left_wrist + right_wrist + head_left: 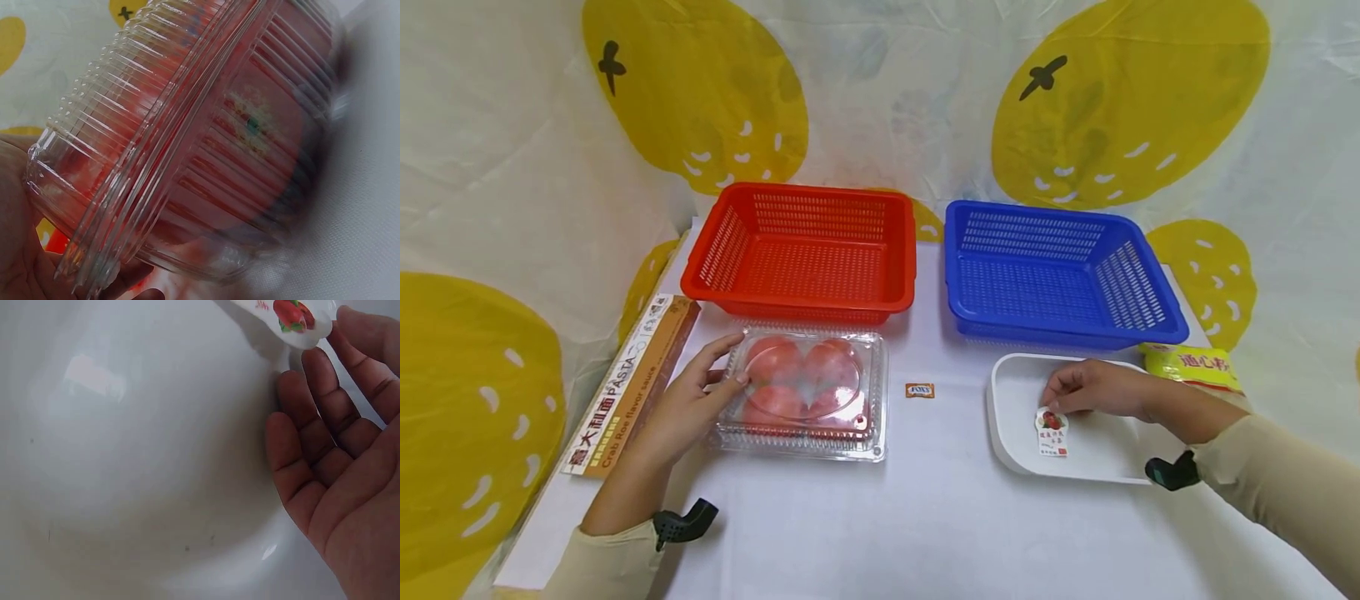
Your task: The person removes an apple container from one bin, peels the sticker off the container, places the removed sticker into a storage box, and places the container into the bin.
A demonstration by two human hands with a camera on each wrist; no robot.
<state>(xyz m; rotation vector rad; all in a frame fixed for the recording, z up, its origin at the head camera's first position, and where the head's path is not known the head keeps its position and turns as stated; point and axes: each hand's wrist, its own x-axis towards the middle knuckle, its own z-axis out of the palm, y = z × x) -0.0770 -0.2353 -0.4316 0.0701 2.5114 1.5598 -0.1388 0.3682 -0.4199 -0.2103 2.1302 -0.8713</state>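
Observation:
My left hand (696, 400) holds the left side of a clear plastic box (880, 400) with several pinkish-red tomatoes (775, 404) inside, its thumb at the lid's edge. In the left wrist view, the ridged box (206, 119) fills the picture and the hand (22, 231) is around one corner; some fingers are partly hidden. Over a white tray (1007, 446), my right hand (1093, 387) pinches a small white label (1052, 437) printed with a red fruit. The right wrist view has the label (294, 315) between thumb and index finger, the other fingers loosely bent.
A red basket (820, 312) and a blue basket (1067, 333) stand at the back. A long pasta box (632, 383) lies at the left edge, a yellow packet (1191, 364) behind the tray at right. A small orange FOXS wrapper (920, 390) lies mid-table.

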